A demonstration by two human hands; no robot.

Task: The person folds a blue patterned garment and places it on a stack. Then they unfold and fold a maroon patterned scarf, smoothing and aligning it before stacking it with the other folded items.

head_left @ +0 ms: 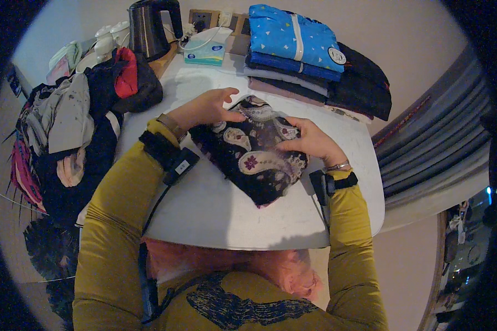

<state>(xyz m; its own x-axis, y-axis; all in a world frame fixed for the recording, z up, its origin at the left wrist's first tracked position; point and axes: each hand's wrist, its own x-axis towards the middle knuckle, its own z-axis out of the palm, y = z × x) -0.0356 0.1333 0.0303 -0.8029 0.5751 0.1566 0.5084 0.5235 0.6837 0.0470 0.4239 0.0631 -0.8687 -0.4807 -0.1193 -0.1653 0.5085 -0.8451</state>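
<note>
A dark folded cloth with pale paisley shapes (254, 160) lies in the middle of the white table (215, 215). My left hand (207, 107) rests on its far left corner, fingers spread and pressing down. My right hand (309, 140) lies flat on its right side, fingers pointing left across the fabric. Both wrists carry black strapped devices, and both arms wear mustard-yellow sleeves.
A stack of folded clothes (298, 52), topped by a bright blue piece, stands at the back right with a black garment (364, 85) beside it. A heap of loose clothes (77, 121) fills the left side. A dark kettle (149, 27) and tissue box (204, 52) stand at the back.
</note>
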